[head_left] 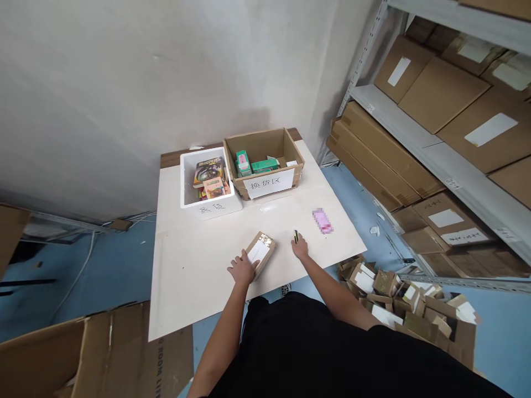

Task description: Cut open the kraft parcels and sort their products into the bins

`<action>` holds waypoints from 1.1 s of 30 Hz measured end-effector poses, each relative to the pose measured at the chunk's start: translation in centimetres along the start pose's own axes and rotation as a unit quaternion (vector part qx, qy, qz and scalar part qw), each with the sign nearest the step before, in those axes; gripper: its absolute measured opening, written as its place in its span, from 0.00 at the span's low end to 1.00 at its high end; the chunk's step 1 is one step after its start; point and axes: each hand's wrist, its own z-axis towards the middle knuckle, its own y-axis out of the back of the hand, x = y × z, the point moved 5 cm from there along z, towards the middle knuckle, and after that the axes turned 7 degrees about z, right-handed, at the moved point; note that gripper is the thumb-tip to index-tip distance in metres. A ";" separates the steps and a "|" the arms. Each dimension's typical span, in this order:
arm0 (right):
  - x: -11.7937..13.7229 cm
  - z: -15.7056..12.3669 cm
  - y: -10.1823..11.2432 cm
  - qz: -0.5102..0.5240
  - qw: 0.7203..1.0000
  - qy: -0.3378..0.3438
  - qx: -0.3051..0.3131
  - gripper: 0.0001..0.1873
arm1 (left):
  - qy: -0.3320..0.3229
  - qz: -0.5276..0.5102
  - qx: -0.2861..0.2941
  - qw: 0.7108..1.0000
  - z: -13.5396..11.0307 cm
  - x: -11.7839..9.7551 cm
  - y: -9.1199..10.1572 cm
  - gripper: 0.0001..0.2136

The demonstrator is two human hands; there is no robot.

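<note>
- Left hand (243, 269): in contact with the small cardboard box (269, 255) at its near left part. The thumb lies over the box and the other fingers are spread at its left side; whether it is gripping or only steadying cannot be told.
- Right hand (299, 247): closed around a small yellow-and-black tool (296, 236), the end of which projects beyond the fingers; the type is too small to confirm. The hand is just right of the box, apart from it.
- Small cardboard box: flat on the tabletop (194, 287) near its front edge, set at a slant, far end towards the right. It bears a white label (258, 252) and shiny tape (266, 239) at the far end.
- Pink item (322, 220): on the tabletop, beyond and right of the right hand; details pixelated.
- White foam box (211, 207): at the rear left, containing books (208, 172).
- Open cardboard bin (296, 179): just beside the foam box, with a handwritten sign (269, 183) on its front and green boxes (264, 166) inside.
- Right side: shelving (373, 105) loaded with cartons (448, 91); a heap of smaller boxes (398, 304) on the blue floor (501, 331).
</note>
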 end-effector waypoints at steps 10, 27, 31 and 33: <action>6.7 -4.3 -10.2 0.028 0.994 0.044 0.097 0.45 | 0.042 -0.080 0.080 0.993 -0.3 -0.3 -2.0 0.38; 8.5 -2.0 -8.0 0.036 0.978 0.134 0.157 0.57 | -0.068 -0.189 0.061 0.978 -1.3 2.2 -0.8 0.26; 8.4 -3.9 -9.2 -0.029 0.986 0.126 0.102 0.66 | -0.035 -0.185 0.030 0.982 -2.3 1.6 -0.7 0.25; 8.2 -4.2 -9.5 -0.032 0.986 0.115 0.115 0.67 | -0.027 -0.182 0.020 0.983 -2.7 1.0 -0.6 0.25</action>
